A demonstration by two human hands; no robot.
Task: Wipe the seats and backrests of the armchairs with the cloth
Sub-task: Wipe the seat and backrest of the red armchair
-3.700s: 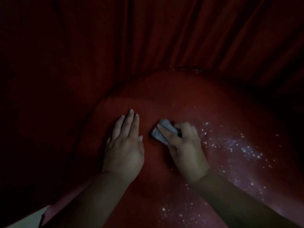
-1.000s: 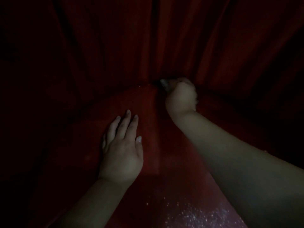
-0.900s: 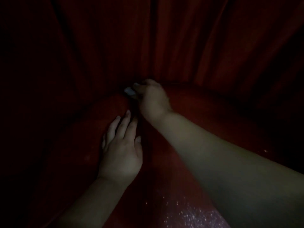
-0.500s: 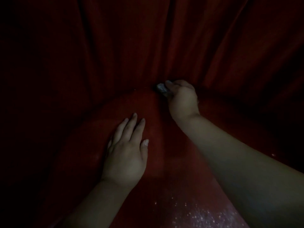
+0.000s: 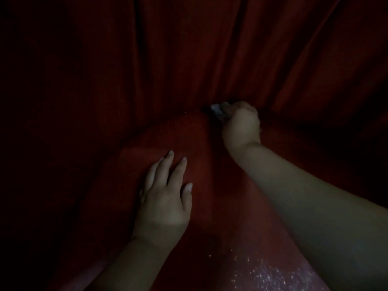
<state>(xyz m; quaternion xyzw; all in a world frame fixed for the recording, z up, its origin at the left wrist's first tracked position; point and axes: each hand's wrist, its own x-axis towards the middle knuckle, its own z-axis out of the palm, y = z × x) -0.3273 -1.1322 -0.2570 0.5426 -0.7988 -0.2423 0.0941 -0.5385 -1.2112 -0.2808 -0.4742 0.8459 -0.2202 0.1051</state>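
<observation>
No readable text, labels, brand names, numbers or signs appear anywhere in this dim view.
</observation>
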